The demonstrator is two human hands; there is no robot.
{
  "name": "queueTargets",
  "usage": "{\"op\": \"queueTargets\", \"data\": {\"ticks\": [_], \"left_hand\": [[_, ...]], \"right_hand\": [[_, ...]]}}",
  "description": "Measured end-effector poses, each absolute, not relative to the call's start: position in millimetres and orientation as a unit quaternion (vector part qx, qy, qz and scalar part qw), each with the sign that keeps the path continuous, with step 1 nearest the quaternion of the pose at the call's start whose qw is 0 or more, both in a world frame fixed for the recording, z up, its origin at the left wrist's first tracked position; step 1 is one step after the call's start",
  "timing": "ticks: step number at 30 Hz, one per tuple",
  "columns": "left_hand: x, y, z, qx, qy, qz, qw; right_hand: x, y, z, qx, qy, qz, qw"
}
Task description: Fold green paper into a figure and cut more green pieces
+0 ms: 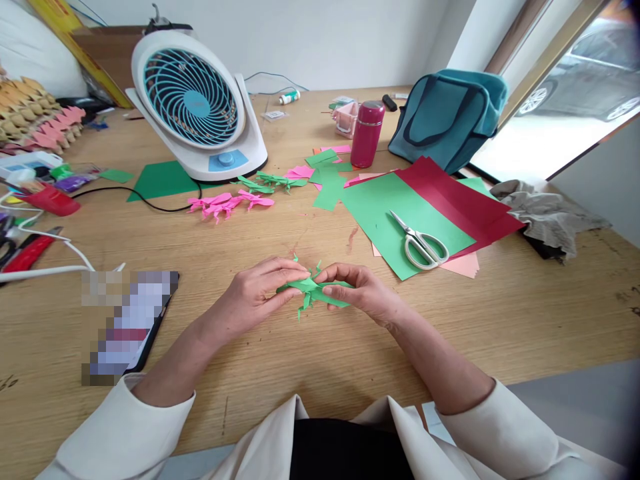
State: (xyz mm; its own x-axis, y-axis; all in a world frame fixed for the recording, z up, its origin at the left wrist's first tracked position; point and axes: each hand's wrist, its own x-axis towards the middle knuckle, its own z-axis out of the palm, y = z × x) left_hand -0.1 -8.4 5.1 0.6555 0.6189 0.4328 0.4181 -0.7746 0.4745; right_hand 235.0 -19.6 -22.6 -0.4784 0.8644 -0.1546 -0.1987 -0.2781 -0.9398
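Note:
Between my hands, just above the near middle of the table, is a green folded-paper figure (309, 287) with thin, bent legs sticking out on both sides. My left hand (267, 288) pinches its left end, thumb below and fingers on top. On the right end, my right hand (357, 291) closes with the thumb over the paper and the fingers curled behind. Parts of the figure are hidden under the fingertips. Farther back lie similar pink folded figures (230, 204) and green folded figures (273, 182).
White-handled scissors (423, 250) lie on green paper sheets (370, 213) over red sheets (460, 200). A pixelated phone (135, 327) is left of my left forearm. Behind stand a fan (195, 103), a magenta flask (367, 133) and a teal bag (445, 120).

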Motion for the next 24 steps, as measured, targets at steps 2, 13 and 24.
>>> {"op": "queueTargets", "data": {"ticks": [2,13,24], "left_hand": [[-0.5,-8.1,5.2,0.898,0.280,0.296,0.164],[-3.1,-7.5,10.7,0.908,0.263,0.269,0.185],[0.6,-11.6,16.9,0.907,0.280,0.261,0.178]], "right_hand": [[235.0,-19.3,-22.4,-0.349,-0.456,0.734,0.364],[233.1,-17.6,-28.1,-0.344,-0.432,0.760,0.343],[228.1,-20.2,-28.1,-0.373,-0.425,0.742,0.360]]}}
